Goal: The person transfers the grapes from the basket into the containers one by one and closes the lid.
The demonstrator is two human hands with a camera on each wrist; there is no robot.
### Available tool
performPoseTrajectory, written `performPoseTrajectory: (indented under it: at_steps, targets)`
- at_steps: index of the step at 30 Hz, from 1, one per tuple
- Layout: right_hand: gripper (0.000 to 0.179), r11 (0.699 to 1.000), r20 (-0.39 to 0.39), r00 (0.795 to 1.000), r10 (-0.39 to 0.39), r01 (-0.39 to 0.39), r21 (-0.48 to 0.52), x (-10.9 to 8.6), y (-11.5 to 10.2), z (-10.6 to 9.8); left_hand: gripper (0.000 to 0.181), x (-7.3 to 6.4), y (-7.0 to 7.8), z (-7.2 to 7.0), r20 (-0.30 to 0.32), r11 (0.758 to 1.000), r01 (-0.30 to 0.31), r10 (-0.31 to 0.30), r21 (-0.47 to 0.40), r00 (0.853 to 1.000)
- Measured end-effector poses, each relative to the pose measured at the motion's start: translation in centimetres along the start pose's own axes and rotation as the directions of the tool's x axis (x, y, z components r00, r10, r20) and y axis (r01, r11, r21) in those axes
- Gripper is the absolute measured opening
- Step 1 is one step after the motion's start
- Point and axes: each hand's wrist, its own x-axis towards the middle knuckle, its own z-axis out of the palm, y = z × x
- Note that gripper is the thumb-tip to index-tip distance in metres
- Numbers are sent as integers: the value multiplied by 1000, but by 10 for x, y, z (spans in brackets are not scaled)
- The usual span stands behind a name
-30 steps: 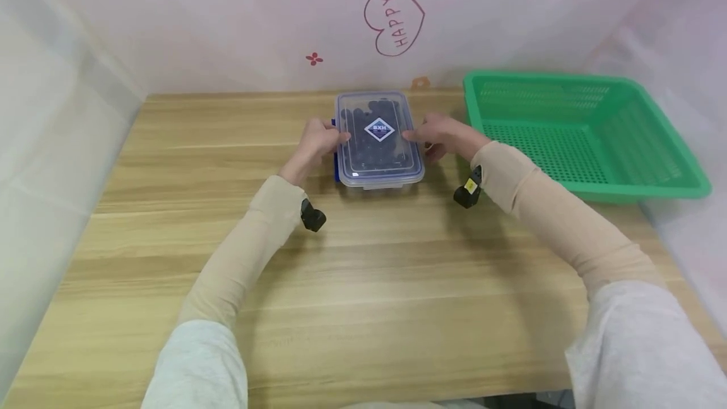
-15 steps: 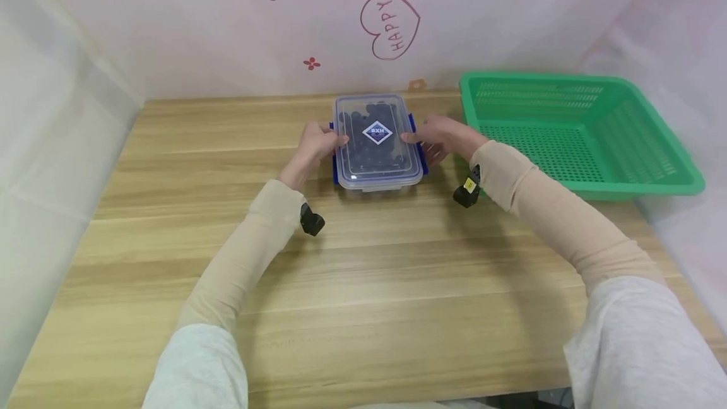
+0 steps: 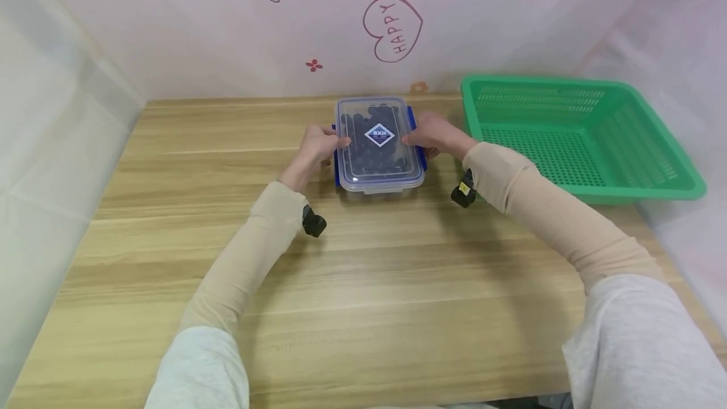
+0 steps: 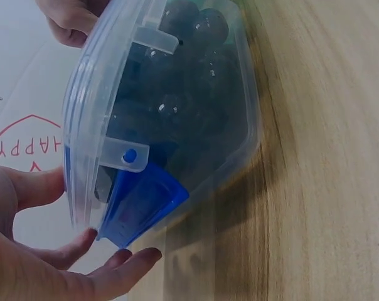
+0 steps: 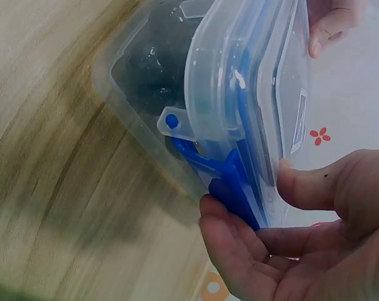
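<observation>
- Wooden counter (image 3: 363,283) carries everything.
- Green basket (image 3: 579,137) stands at the far right, well apart from the hands.
- Clear lidded box (image 3: 379,144) of dark round fruit sits at far centre, with 2 blue side latches.
- Left hand (image 3: 317,144) pinches the left latch (image 4: 139,204), thumb on the lid.
- Right hand (image 3: 434,136) pinches the right latch (image 5: 230,179), thumb on the lid.

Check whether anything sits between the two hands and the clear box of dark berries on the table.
Nothing visible does. The left hand and right hand are already on the box, one at each long side, fingers at the blue side clips with thumbs on the lid. The green basket sits apart, off to the right.
</observation>
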Motion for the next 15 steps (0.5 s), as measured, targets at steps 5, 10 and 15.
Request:
performPoseTrajectory:
  at_steps: [5,10,15]
  targets:
    - [37,999,-18,1000,-14,13,-31,1,-1,0,37,0,1,-1,28,999,19,-18,-46,999]
    - [36,999,-39,999,-15,13,-51,2,-2,-1,44,-1,2,-3,36,997,46,-44,-66,998]
    - [35,998,-42,999,-12,10,-57,4,-1,0,43,0,-1,-5,42,995,79,-77,-57,996]
